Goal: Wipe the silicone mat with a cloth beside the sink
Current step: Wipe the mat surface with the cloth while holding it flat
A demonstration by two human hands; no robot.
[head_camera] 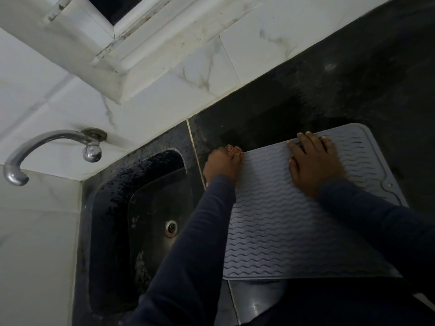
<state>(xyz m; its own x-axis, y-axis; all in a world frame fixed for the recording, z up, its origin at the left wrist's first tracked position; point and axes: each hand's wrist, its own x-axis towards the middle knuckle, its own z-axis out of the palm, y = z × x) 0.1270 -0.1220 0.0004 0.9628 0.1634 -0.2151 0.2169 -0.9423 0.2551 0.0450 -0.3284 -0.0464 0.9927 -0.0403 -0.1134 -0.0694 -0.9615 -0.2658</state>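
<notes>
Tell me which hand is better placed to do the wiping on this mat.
Probably right. The right hand lies flat on the ribbed silicone mat, free to sweep; the left hand pinches its corner nearest the sink, anchoring it. No cloth is in view.

We are looking at a curved chrome tap point(58, 133) jutting from white marbled wall tiles point(259, 55), a grimy white window frame point(131, 55) sitting above, and a dark speckled desk point(353, 78) stretching beneath.
</notes>
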